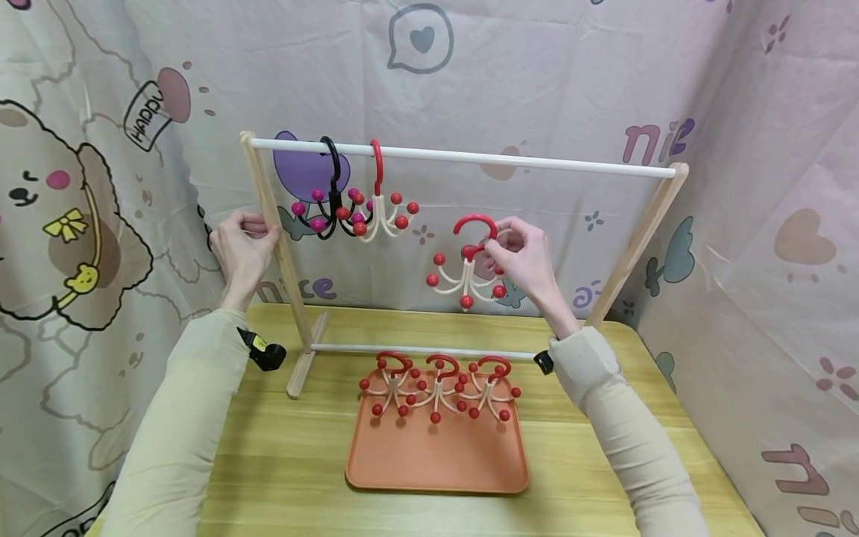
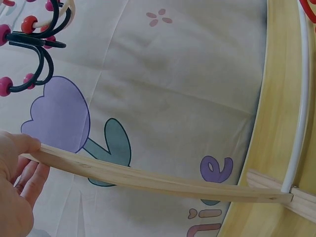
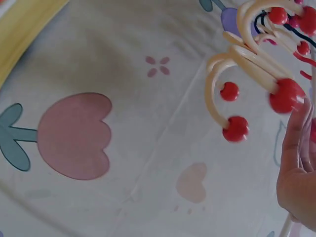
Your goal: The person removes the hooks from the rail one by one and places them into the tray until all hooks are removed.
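We stand before a rack of pale wood and white bars. Our left hand grips the rack's left post about midway up, thumb to one side and fingers round the other. Our right hand pinches a red-and-cream hanger by the lower part of its red hook, thumb and fingertips close together. We hold this hanger below the rack's top bar, its hook apart from the bar and its ball-tipped arms spread beneath. In the right wrist view one red ball shows just beside our fingertips, slightly blurred.

Toward the left end of the rack, two others hang by their hooks from the top bar: a black hanger with magenta balls and, just to its right, a second red-and-cream hanger; their arms overlap as we see them. In front of the rack, an orange tray lies on the wood-grained table. Three red-hooked hangers sit side by side at the tray's edge nearest the rack, by its lower bar. Behind the rack we see a printed curtain.
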A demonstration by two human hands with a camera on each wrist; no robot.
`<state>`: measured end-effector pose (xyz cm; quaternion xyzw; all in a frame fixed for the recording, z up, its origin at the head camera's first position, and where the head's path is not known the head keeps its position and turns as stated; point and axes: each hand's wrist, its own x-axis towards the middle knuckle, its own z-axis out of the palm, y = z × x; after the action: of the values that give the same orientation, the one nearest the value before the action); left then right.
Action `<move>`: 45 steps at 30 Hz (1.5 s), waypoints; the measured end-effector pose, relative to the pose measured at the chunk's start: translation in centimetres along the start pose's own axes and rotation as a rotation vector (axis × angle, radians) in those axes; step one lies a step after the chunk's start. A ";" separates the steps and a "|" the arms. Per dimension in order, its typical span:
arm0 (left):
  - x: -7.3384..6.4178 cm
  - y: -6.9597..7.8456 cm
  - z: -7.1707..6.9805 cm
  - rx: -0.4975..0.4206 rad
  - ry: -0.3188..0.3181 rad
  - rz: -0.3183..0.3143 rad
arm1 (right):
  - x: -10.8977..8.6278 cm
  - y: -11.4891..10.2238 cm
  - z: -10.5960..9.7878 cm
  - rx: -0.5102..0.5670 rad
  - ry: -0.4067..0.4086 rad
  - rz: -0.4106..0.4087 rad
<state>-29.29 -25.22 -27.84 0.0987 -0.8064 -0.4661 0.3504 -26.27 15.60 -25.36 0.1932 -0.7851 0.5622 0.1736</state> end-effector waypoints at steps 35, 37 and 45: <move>0.0 -0.1 0.1 -0.005 0.001 -0.003 | -8.6 4.8 4.7 0.234 -0.679 -0.004; 0.0 -0.1 0.1 -0.006 0.005 0.003 | -8.9 5.0 5.3 0.210 -0.689 -0.011; -0.1 0.1 0.0 -0.006 0.003 -0.006 | -10.0 5.9 7.8 0.127 -0.748 -0.035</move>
<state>-29.22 -25.15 -27.82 0.1008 -0.8043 -0.4693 0.3504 -20.97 11.01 -37.48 0.4089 -0.7545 0.4973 -0.1274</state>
